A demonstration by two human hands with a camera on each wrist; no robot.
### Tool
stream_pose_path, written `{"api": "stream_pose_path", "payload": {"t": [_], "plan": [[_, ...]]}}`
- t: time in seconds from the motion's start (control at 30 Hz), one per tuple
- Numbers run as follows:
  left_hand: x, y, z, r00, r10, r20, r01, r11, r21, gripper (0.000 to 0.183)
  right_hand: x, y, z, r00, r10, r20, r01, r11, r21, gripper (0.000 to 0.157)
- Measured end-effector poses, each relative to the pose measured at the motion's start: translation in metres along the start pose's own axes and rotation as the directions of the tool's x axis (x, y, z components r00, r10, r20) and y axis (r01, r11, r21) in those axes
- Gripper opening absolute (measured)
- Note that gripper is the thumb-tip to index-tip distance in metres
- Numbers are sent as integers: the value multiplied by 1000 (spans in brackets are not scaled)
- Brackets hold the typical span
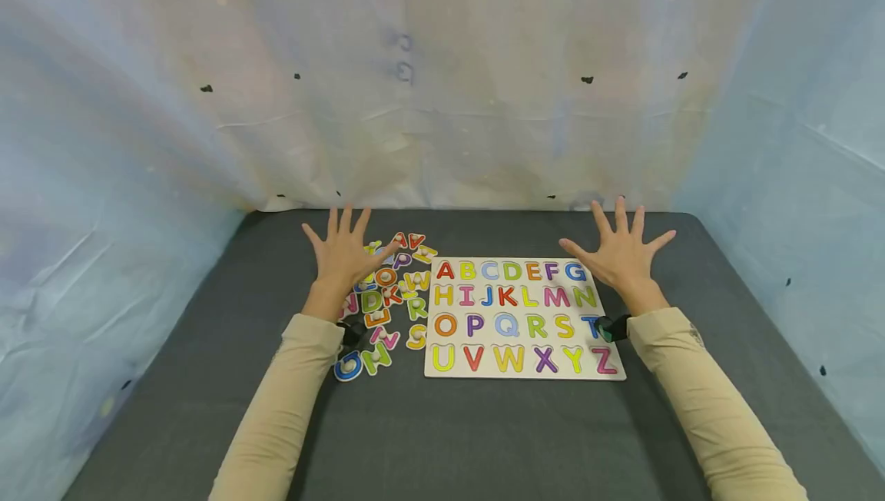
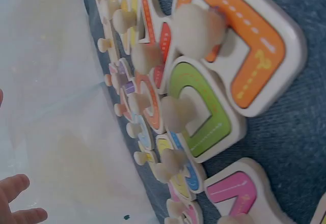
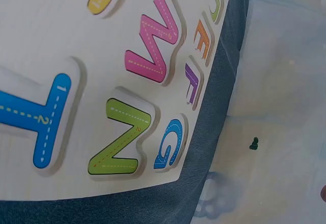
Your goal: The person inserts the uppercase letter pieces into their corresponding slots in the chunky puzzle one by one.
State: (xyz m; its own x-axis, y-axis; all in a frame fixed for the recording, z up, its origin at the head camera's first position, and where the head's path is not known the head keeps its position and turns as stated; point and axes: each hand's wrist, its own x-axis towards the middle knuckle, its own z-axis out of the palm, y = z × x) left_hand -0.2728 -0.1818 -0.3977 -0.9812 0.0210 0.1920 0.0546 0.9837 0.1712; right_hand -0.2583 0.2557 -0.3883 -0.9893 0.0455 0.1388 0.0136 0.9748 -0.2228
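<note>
My left hand (image 1: 343,259) is held with fingers and thumb spread wide, over the far left side of a pile of wooden alphabet puzzle pieces. Nothing is in it. Those pieces have small round knobs; among them are a green D (image 1: 371,301), an orange O (image 1: 386,277) and a blue letter (image 1: 348,366). In the left wrist view a knobbed orange piece (image 2: 260,35) looms close. My right hand (image 1: 622,255), also spread and holding nothing, is at the far right corner of the alphabet puzzle board (image 1: 525,376). Letter-shaped recesses, including a blue T (image 3: 53,119), show on the board.
Dark grey cloth (image 1: 512,439) covers the table. Pale sheeting (image 1: 484,140) hangs behind the table's far edge and on both sides. Small dark cameras sit on the left wrist (image 1: 353,333) and right wrist (image 1: 610,328).
</note>
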Motion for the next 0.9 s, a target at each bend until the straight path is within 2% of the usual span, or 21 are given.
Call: {"api": "stream_pose_path", "payload": {"t": [0.23,0.4,0.5,0.63,0.77,0.9], "plan": [[1,2,-5,999,39,-38,-41,997,-61,85,-7,7,-1,997,-47,-57,53,993,109,89],[-1,0,-3,998,59,-14,-61,980,-189,69,-18,13,0,994,-85,-64,95,978,188,76],[0,-4,2,998,52,23,-41,942,-332,57,-27,15,0,995,-97,-22,99,966,241,72],[3,-8,7,998,28,64,7,869,-494,46,-38,17,1,992,-116,40,100,951,294,68],[7,-10,12,997,11,81,36,828,-559,40,-49,20,6,986,-159,56,133,936,326,62],[11,-11,16,994,-1,110,66,805,-589,36,-56,22,14,978,-189,84,150,927,344,60]]}}
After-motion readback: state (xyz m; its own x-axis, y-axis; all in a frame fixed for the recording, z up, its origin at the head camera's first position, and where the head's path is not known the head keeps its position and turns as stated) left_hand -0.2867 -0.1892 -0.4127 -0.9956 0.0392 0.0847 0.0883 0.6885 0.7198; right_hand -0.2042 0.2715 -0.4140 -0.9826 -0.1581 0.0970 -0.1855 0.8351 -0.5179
